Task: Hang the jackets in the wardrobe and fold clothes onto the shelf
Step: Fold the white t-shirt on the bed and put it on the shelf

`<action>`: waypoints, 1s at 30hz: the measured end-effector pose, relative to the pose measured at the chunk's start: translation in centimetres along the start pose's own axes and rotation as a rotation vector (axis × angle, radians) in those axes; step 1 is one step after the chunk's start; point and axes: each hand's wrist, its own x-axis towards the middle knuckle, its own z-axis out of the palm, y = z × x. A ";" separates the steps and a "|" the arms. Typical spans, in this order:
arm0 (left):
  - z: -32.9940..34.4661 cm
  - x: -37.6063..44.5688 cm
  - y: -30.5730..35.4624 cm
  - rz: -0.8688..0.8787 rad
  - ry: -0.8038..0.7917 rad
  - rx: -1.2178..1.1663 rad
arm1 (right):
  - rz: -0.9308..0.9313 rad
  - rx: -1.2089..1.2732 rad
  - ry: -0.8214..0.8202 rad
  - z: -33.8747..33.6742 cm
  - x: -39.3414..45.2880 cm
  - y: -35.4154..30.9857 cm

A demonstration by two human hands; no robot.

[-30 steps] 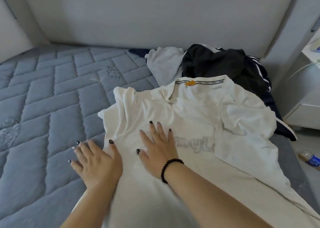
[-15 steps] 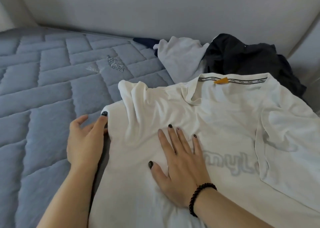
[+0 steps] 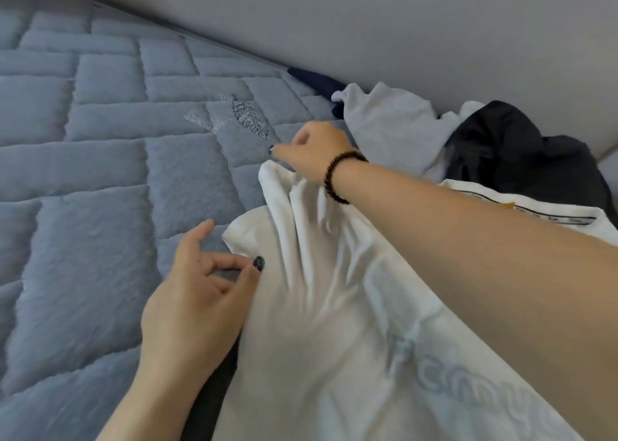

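A white T-shirt (image 3: 327, 307) with pale lettering lies spread on the blue quilted mattress (image 3: 100, 206). My right hand (image 3: 311, 149), with a dark bead bracelet on the wrist, reaches across to the shirt's far left sleeve and pinches its bunched top edge. My left hand (image 3: 197, 293) lies at the shirt's left edge, thumb on the fabric and fingers curled beneath the hem. Behind the shirt sits a pile with a light grey garment (image 3: 391, 129) and a black jacket (image 3: 521, 159).
A pale padded headboard (image 3: 401, 22) runs along the far side of the mattress. A dark navy garment (image 3: 311, 79) pokes out by the headboard. Dark fabric (image 3: 214, 393) shows under the shirt's left edge near my left forearm.
My right hand left the shirt's chest, where it lay flat, and reached up-left to take the sleeve edge. My left hand curled round the shirt's left edge. The view swung left and closer.
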 end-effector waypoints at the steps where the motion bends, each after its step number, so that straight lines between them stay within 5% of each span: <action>1: 0.2 -0.2 0.1 0.038 0.027 0.049 | 0.065 -0.126 -0.130 0.1 1.2 -0.9; 5: 0.7 -0.6 0.0 0.155 0.102 0.276 | 0.029 -0.516 -0.355 1.5 3.1 -2.6; 11: 0.5 -0.3 -0.1 0.068 0.124 0.219 | -0.156 0.266 -0.318 1.7 3.1 -4.4; 18: -0.7 -0.2 1.5 -0.124 0.300 -0.354 | -0.029 0.377 -0.434 -0.9 2.1 -5.9; 21: -0.9 -0.7 2.1 -0.075 0.387 -0.573 | 0.083 0.365 -0.405 -1.9 1.2 -4.5; 24: -1.1 -1.6 2.8 0.213 0.280 -0.668 | 0.265 0.551 -0.349 -3.2 0.3 -2.9; 30: 0.0 -4.2 4.5 0.629 -0.245 -0.459 | 0.489 0.724 -0.247 -7.4 -2.0 1.2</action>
